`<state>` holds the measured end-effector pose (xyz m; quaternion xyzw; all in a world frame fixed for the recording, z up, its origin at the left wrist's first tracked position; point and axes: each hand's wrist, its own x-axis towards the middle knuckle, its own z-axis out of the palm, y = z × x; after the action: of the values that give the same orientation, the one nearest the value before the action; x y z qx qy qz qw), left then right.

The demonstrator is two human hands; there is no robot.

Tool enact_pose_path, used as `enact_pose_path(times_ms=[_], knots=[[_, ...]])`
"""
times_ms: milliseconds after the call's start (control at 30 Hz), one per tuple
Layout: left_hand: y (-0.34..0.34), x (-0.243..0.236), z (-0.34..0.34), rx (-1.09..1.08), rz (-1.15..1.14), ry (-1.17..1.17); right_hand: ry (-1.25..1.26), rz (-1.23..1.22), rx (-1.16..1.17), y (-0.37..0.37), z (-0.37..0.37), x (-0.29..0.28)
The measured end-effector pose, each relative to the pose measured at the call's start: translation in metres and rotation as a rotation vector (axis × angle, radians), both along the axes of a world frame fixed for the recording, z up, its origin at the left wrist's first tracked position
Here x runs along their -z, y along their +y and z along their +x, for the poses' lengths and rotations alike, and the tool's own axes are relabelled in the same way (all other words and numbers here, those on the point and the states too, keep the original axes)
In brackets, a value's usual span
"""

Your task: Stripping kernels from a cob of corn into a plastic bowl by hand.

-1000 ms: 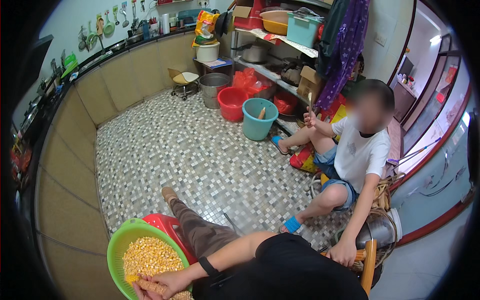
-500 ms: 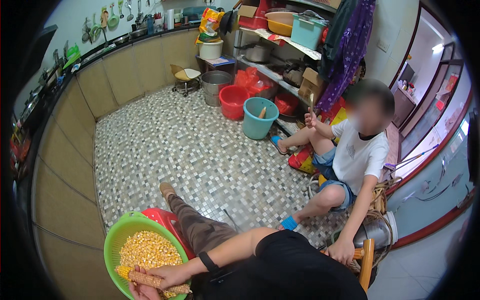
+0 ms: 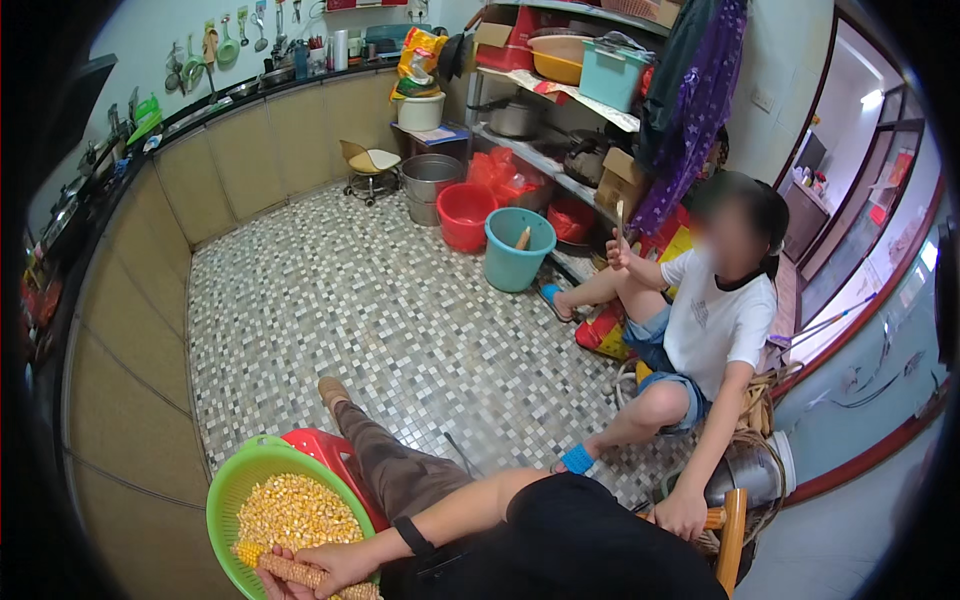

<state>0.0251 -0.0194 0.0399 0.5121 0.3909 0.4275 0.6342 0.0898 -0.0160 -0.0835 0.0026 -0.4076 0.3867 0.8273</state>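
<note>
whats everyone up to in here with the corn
The person's right hand and left hand hold a cob over a green basket of loose kernels. The cob is mostly bare, with yellow kernels left at one end. A seated co-worker holds up a slim pale thing.

Way in over green basket (image 3: 224,508) from left free; trousered leg (image 3: 405,458), red stool (image 3: 335,452) crowd right side.

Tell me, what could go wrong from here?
Loose kernels could hop out of the green basket onto the tiled floor, risking a slip. The outstretched leg lies close to the red stool beside the basket; a shift might jolt both. The right hand might slip along the partly stripped cob.
</note>
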Motion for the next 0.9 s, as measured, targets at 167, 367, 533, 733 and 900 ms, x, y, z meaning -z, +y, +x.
enact_pose_path(times_ms=[167, 367, 533, 733, 900], knots=[[-0.007, 0.006, -0.008, -0.104, 0.124, 0.047, -1.051, -0.601, -0.534, -0.019, 0.076, -0.087], [0.007, 0.014, -0.012, -0.141, -0.158, -0.246, -1.086, -0.650, -0.531, -0.019, 0.091, -0.104], [0.021, 0.028, -0.012, -0.055, -0.329, -0.523, -0.971, -0.687, -0.515, -0.022, 0.091, -0.088], [0.017, 0.025, -0.023, -0.081, -0.334, -0.686, -0.919, -0.737, -0.622, -0.023, 0.083, -0.088], [0.021, 0.032, -0.024, -0.095, -0.350, -0.625, -0.957, -0.701, -0.565, -0.023, 0.082, -0.080]])
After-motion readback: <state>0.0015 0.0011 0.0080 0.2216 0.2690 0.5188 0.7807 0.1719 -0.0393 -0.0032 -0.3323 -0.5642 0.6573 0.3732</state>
